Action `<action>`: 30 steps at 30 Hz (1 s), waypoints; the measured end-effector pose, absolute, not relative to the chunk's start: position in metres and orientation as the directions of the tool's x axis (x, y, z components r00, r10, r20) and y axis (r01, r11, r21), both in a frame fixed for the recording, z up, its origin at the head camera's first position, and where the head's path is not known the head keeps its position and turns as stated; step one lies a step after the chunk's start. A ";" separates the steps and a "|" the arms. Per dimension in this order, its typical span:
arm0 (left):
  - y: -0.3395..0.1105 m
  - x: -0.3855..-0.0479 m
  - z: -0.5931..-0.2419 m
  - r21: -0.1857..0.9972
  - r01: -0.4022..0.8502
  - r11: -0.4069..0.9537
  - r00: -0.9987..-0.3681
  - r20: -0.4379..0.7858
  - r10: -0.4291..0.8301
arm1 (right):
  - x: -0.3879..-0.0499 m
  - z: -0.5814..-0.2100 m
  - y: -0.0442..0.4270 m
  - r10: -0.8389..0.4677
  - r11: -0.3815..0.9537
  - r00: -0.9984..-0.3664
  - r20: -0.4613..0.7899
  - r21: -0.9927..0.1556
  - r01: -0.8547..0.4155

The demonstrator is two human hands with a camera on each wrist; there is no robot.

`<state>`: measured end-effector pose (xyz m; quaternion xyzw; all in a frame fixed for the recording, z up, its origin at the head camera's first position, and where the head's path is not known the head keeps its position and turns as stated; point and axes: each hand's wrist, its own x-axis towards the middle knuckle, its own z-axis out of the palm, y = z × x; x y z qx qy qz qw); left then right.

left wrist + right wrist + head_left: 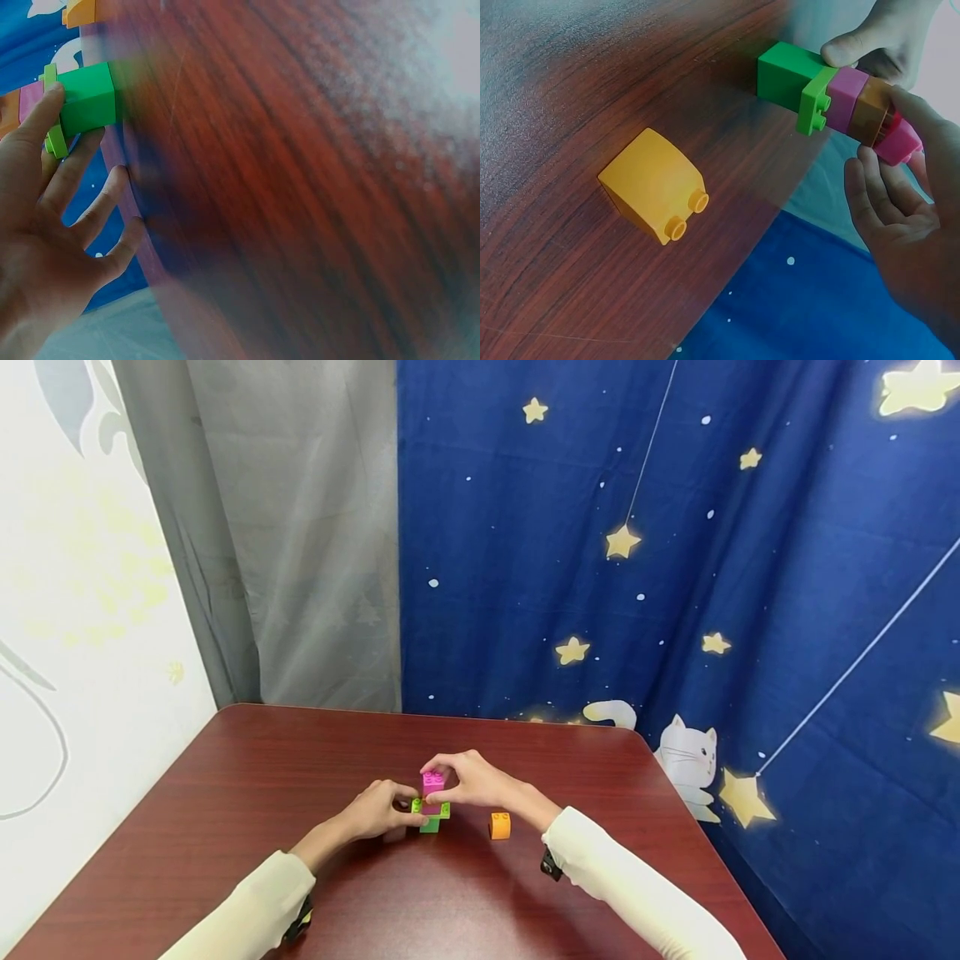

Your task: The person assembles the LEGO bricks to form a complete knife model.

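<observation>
A stack of toy bricks stands on the table. From the bottom it has a green brick, a flat lime green brick, a purple-pink brick and an orange-brown brick. My left hand pinches the stack at the lime green brick, its other fingers spread in the left wrist view. From above, my right hand holds a bright pink brick between thumb and fingers. That pink brick sits tilted at the stack's top, with a small gap showing in the right wrist view.
A loose yellow-orange brick with a curved side lies on the table to the right of the stack. The dark red wooden table ends at a blue star-patterned curtain and a grey curtain.
</observation>
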<state>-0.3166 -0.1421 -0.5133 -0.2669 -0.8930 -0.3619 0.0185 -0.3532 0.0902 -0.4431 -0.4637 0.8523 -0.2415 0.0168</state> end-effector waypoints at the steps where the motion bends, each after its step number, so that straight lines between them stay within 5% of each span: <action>1: -0.142 -0.317 -0.513 0.637 0.492 0.594 -0.856 0.227 0.465 | -0.353 -0.443 0.090 -0.798 0.452 -0.569 0.198 -0.427 -0.783; 30: -0.142 -0.315 -0.514 0.649 0.480 0.590 -0.862 0.222 0.456 | -0.350 -0.456 0.093 -0.746 0.455 -0.596 0.297 -0.425 -0.782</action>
